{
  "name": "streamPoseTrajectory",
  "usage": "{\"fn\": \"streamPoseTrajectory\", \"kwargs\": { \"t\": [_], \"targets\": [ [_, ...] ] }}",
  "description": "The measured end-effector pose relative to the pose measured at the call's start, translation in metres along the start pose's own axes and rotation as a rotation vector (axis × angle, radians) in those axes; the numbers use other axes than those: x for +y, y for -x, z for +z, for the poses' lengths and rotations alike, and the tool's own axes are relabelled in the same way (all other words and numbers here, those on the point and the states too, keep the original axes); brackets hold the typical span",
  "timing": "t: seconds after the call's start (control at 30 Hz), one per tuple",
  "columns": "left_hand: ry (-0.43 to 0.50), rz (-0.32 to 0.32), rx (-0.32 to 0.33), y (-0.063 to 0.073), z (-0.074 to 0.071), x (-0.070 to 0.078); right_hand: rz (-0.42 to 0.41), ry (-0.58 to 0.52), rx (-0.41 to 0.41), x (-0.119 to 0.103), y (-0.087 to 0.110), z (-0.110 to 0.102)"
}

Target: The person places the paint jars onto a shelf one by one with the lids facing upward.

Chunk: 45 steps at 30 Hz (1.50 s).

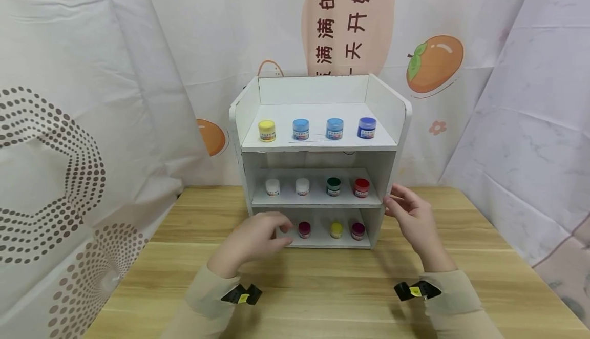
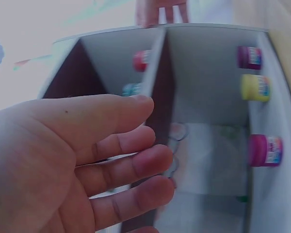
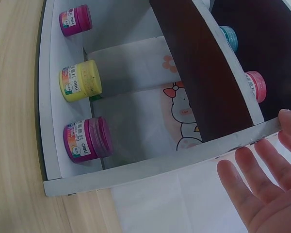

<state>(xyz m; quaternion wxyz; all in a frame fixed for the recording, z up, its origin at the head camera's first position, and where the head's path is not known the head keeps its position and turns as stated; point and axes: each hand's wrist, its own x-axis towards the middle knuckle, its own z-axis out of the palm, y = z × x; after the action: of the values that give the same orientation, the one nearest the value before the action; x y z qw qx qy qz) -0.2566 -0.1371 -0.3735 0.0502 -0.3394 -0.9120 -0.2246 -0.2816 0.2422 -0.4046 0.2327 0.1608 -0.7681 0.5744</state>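
My left hand (image 1: 255, 236) hovers in front of the left end of the bottom shelf, fingers loosely spread with nothing in them. In the left wrist view its thumb and fingers overlap the middle shelf board. My right hand (image 1: 415, 221) is at the right side panel of the white shelf unit (image 1: 313, 148), its fingertips right at the panel's front edge in the right wrist view. On the bottom shelf stand a dark magenta paint jar (image 1: 304, 230), a yellow paint jar (image 1: 336, 230) and a purple paint jar (image 1: 357, 231).
On the middle shelf are two white jars (image 1: 273, 187), a dark green jar (image 1: 333, 187) and a red jar (image 1: 361, 188). The top holds a yellow jar (image 1: 267, 131), two light blue jars (image 1: 301, 130) and a dark blue jar (image 1: 366, 128). Behind the wooden table (image 1: 322, 293) hangs a printed cloth (image 1: 258, 26).
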Motion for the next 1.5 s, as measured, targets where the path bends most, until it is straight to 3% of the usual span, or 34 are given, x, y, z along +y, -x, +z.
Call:
{"fn": "streamPoseTrajectory", "kwargs": {
  "t": [0.3,0.43,0.63,0.8,1.17,1.5],
  "targets": [
    [0.055,-0.012,0.105,0.017,-0.021,-0.006,-0.002,0.017,0.009,-0.002,0.000,-0.002],
    [0.096,-0.038,0.122,0.024,-0.031,-0.013,0.008,0.026,-0.001,-0.002,0.000,-0.002],
    [0.141,-0.139,0.089,0.036,-0.043,-0.030,0.011,0.026,-0.005,-0.001,0.000,-0.001],
    [0.103,-0.225,0.105,0.044,-0.050,-0.043,0.003,0.013,-0.003,-0.001,0.000,-0.001],
    [0.025,-0.350,0.113,0.048,-0.051,-0.064,-0.001,0.011,-0.006,-0.001,0.001,-0.002],
    [0.015,-0.390,0.085,0.043,-0.037,-0.086,0.005,0.012,-0.003,0.000,0.001,-0.001]
  ]
}}
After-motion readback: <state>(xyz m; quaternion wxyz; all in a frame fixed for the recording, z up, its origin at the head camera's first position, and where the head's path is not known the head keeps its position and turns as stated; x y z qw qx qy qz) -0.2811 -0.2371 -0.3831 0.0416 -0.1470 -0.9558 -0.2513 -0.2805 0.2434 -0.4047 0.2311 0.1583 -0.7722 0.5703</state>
